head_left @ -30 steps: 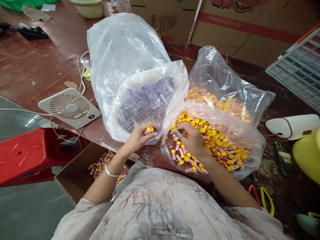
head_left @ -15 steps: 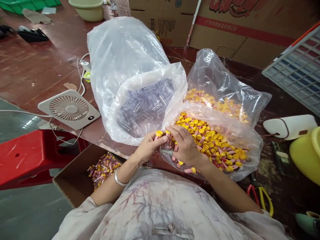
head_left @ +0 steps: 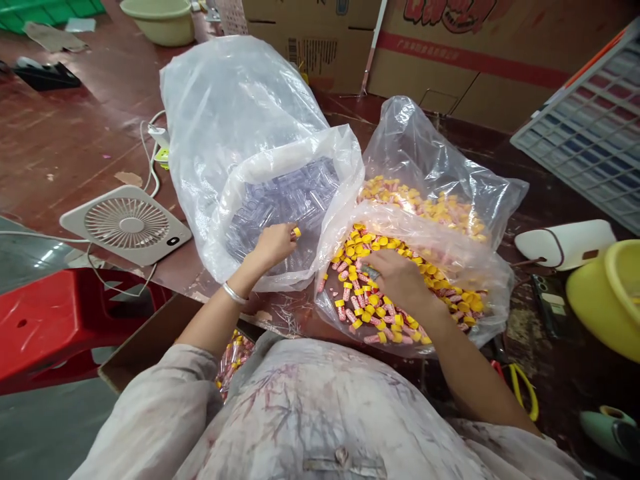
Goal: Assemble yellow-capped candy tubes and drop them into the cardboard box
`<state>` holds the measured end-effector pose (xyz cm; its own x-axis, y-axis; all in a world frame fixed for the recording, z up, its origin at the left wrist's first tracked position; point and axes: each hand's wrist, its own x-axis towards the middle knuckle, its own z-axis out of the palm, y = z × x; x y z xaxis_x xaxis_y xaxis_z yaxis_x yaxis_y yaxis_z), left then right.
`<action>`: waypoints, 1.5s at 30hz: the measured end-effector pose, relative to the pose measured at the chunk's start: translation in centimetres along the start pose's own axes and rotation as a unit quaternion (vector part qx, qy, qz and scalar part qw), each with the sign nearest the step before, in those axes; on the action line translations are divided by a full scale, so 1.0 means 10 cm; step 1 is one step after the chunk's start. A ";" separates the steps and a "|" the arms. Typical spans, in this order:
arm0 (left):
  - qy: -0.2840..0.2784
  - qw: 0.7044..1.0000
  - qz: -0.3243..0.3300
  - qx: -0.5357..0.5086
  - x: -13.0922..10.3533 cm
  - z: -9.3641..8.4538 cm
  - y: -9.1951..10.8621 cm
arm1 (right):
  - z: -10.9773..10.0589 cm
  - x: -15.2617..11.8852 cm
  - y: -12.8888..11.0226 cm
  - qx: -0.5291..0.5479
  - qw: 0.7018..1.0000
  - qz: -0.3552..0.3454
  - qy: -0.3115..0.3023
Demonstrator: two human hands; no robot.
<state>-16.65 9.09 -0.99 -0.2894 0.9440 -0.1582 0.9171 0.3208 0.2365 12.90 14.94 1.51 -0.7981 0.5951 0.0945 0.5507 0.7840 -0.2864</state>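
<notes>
On the red band [head_left: 500,65] across the large cardboard box [head_left: 505,100] runs a line of small Chinese characters [head_left: 427,50]; it seems to begin 广东 and end 食品有限公司, with the middle too blurred to read. Above it, big red, dark-outlined lettering [head_left: 450,13] is cut off by the top edge and unreadable. The cardboard panel [head_left: 270,67] to its left carries a barcode [head_left: 293,50] and, beside that, a block of fine dark print [head_left: 320,55], too small to read.
</notes>
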 end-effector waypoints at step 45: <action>-0.204 0.615 0.014 -0.761 -1.28 0.28 0.28 | 0.17 -0.01 -0.73 0.142 0.973 -0.181 0.009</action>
<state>-9.58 -2.34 -1.02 0.0993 0.9526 -0.2876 -0.4891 0.2984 0.8196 8.60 8.88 2.00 -0.9214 0.2941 0.2539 0.1428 0.8641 -0.4827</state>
